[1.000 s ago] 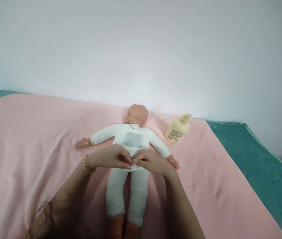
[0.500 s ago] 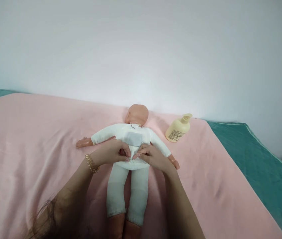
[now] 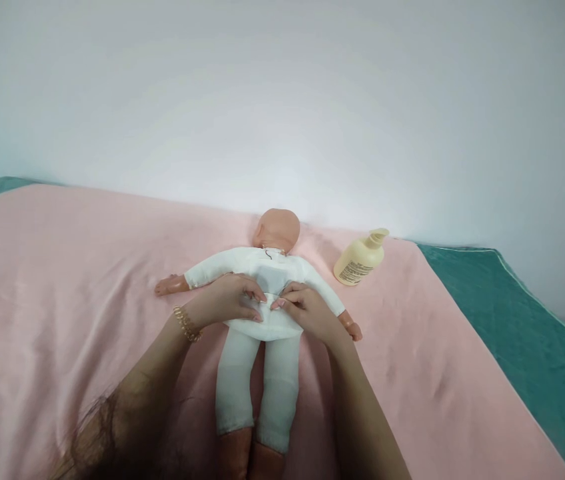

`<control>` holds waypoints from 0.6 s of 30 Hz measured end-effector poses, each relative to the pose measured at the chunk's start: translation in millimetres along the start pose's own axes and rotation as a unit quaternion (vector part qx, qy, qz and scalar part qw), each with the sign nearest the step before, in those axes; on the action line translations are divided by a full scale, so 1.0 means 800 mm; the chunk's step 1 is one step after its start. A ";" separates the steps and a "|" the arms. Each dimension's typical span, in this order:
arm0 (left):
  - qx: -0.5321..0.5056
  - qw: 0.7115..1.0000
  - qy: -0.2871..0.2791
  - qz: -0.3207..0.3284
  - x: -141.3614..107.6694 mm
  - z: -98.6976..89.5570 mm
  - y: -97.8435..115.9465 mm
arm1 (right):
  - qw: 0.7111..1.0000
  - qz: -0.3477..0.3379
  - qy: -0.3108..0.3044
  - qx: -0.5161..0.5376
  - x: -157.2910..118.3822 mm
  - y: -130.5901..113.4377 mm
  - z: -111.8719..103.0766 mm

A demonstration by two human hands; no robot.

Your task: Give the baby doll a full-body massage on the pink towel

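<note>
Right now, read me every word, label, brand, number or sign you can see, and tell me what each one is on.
Pump bottle: several lines of dark print, too small and blurred to read, so I can quote nothing.
Doll, and the grey patch on its torso: no lettering that I can make out.
Pink cloth: none visible.

Counting from my end: two bare hands, so one left hand and one right hand, plus one coiled golden bracelet. Just one white cloth-bodied doll, with one smooth tan plastic head, two arms, two legs and one grey rectangular patch. One pale yellow plastic pump bottle. One pink cloth sheet, and two visible bits of green cloth, can't tell if they're joined.
</note>
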State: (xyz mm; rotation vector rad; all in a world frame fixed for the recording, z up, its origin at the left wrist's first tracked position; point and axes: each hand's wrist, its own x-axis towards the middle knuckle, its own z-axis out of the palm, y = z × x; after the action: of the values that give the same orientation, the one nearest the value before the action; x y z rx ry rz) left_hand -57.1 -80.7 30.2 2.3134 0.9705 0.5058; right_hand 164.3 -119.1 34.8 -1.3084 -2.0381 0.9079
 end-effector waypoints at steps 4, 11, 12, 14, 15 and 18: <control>-0.014 0.999 0.034 -0.023 0.004 -0.005 0.000 | 0.999 -0.018 0.042 0.027 0.001 0.004 -0.003; -0.001 0.998 0.032 -0.049 0.006 -0.002 -0.007 | 0.997 -0.028 0.057 -0.042 0.004 0.008 0.004; 0.000 0.998 0.028 -0.050 0.006 -0.001 -0.008 | 0.996 -0.033 0.055 -0.053 0.005 0.009 0.006; -0.002 0.999 0.025 -0.044 0.006 0.001 -0.009 | 0.995 -0.048 0.057 -0.062 0.006 0.011 0.008; -0.004 0.999 0.031 -0.041 0.007 0.002 -0.008 | 0.995 -0.056 0.064 -0.060 0.007 0.012 0.009; 0.001 0.994 0.101 -0.031 0.010 0.007 -0.004 | 0.987 -0.081 0.128 -0.054 0.009 0.014 0.013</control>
State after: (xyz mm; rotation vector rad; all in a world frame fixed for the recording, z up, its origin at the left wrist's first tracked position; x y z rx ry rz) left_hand -50.2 -75.4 24.7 2.2583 1.1345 0.7250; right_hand 160.1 -111.6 20.3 -1.2250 -1.9767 0.5339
